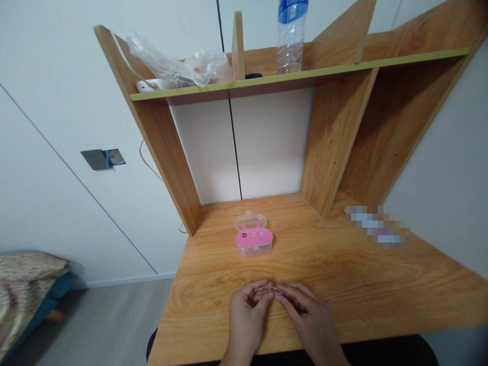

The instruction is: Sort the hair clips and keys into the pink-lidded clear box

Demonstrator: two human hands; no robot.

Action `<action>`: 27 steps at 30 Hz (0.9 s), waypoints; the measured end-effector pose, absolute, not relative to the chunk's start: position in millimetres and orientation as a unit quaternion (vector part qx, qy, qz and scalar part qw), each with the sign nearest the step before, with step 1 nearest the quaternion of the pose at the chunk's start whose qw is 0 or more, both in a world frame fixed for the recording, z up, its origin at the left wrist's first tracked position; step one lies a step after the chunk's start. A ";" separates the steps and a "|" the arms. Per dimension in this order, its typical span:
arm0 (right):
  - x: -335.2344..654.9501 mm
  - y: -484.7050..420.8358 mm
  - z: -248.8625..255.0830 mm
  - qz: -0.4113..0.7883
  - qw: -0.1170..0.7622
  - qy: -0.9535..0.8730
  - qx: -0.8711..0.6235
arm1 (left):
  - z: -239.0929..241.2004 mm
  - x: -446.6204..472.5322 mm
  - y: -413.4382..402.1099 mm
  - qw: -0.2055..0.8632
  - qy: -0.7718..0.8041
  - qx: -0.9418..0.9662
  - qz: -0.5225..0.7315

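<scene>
My left hand [249,310] and my right hand [308,316] meet low over the desk, thumbs and fingertips pinched together. Between them is a small pale loop [276,291], thin like a hair elastic, and both hands grip it. Just beyond my hands stands a clear plastic box [255,250] with a pink top panel [263,241]. A dark ring [244,235] and two lighter ones lie on that panel. The box's clear lid [250,221] is tipped back behind it, with a pink handle.
The wooden desk [213,284] carries a shelf unit [179,178] at its back. A water bottle [292,40] and a crumpled plastic bag [190,68] sit on the shelf. A blurred flat item [375,227] lies at the right. A bed corner [30,284] shows at far left.
</scene>
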State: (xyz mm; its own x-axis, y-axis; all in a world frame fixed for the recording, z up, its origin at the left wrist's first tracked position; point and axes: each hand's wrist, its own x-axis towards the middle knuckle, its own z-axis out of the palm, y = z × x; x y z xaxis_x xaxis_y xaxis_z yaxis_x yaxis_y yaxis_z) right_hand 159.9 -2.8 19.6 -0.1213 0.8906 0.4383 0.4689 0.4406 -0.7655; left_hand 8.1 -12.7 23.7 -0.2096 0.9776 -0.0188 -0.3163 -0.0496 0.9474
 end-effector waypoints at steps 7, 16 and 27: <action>160.6 -1.4 14.4 0.232 0.454 -0.726 -0.462 | 23.1 7.5 -14.2 0.526 0.462 0.390 0.598; 159.7 0.2 12.7 0.247 0.450 -0.741 -0.433 | 16.4 8.8 -12.8 0.519 0.452 0.376 0.621; 157.3 -1.7 25.0 0.258 0.406 -0.765 -0.428 | 7.2 6.6 -13.3 0.496 0.429 0.421 0.627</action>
State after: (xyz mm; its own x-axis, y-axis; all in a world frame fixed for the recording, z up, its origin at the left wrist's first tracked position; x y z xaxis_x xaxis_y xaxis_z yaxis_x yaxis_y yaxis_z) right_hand 157.3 -1.7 25.0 -0.3038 0.8648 0.3998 0.4453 0.4999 -0.7428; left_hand 6.6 -13.3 7.2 -0.1534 0.9828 0.1031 -0.2596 -0.1407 0.9554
